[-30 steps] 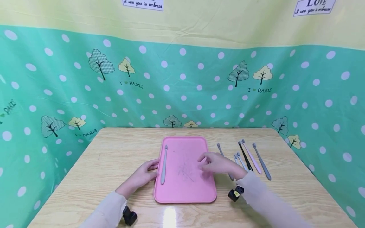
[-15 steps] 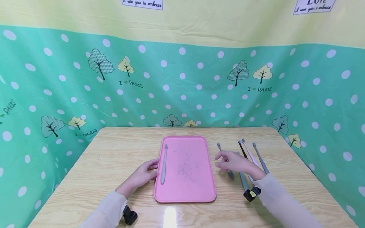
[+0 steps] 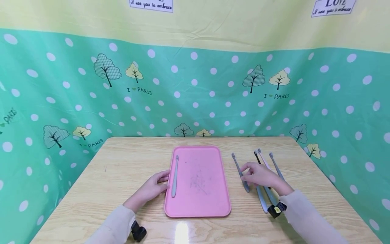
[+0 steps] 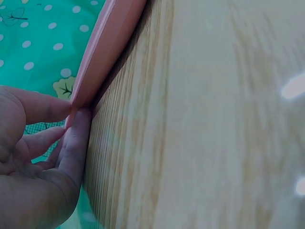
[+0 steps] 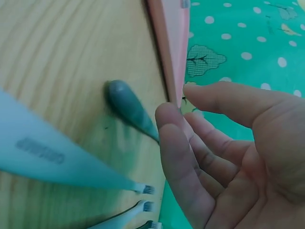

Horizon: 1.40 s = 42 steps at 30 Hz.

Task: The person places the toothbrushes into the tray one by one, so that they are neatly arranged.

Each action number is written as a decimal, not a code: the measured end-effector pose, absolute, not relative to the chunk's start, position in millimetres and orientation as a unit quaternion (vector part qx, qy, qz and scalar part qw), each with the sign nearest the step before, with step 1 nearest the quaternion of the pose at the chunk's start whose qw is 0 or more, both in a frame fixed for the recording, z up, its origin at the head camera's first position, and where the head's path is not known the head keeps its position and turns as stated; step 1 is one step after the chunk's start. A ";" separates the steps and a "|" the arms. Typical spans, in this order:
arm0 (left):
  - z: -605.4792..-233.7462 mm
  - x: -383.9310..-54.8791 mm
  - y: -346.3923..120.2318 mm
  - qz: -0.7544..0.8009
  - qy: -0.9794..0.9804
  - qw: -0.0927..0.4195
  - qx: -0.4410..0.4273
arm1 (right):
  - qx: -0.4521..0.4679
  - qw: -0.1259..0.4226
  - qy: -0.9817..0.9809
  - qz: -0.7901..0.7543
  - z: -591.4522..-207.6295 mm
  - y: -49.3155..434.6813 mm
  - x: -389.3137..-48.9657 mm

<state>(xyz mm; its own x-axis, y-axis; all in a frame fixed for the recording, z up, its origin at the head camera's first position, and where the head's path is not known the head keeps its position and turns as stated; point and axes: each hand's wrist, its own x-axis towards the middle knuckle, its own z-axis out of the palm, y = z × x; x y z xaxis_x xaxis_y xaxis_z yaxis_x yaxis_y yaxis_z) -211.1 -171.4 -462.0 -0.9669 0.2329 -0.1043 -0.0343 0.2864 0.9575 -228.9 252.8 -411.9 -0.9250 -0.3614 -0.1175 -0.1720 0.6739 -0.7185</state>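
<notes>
My left hand (image 3: 151, 187) rests at the left edge of a pink tray (image 3: 198, 206). Its thumb and fingertips touch the tray's rim in the left wrist view. A grey toothbrush (image 3: 175, 178) lies lengthwise along the tray's left side. Right of the tray, my right hand (image 3: 260, 174) hovers over a dark grey toothbrush (image 3: 236, 164). Thumb and forefinger are apart, with nothing between them. Whether a fingertip touches this brush, I cannot tell. Its rounded handle end (image 5: 121, 98) shows beside the fingertips in the right wrist view.
Under and beyond the right hand lie two light blue toothbrushes (image 3: 261, 200), a black toothbrush (image 3: 256, 154), a pink toothbrush (image 3: 264, 161) and another grey toothbrush (image 3: 275, 166). A patterned green curtain (image 3: 195, 91) hangs behind the wooden table (image 3: 128, 156).
My right hand has moved right, from above the tray to the dark grey toothbrush beside it. The left hand has stayed at the tray's edge.
</notes>
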 end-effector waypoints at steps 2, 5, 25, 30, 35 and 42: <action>-462.7 -211.1 -171.7 0.593 0.795 0.112 0.062 | -0.138 0.124 0.908 -0.375 -414.2 253.2 -228.1; -464.0 -211.4 -172.1 0.593 0.795 0.110 0.065 | -0.127 0.118 0.912 -0.372 -417.7 253.8 -227.3; -464.6 -212.6 -173.0 0.602 0.787 0.116 0.071 | -0.058 0.121 0.921 -0.366 -433.3 250.0 -228.1; -464.6 -212.1 -172.7 0.602 0.787 0.117 0.069 | -0.049 0.121 0.921 -0.366 -433.5 246.9 -227.6; -464.2 -211.3 -172.2 0.603 0.786 0.117 0.073 | -0.050 0.125 0.920 -0.368 -432.4 243.5 -225.4; -463.4 -210.8 -173.0 0.609 0.781 0.118 0.069 | -0.046 0.127 0.918 -0.374 -432.3 238.9 -224.3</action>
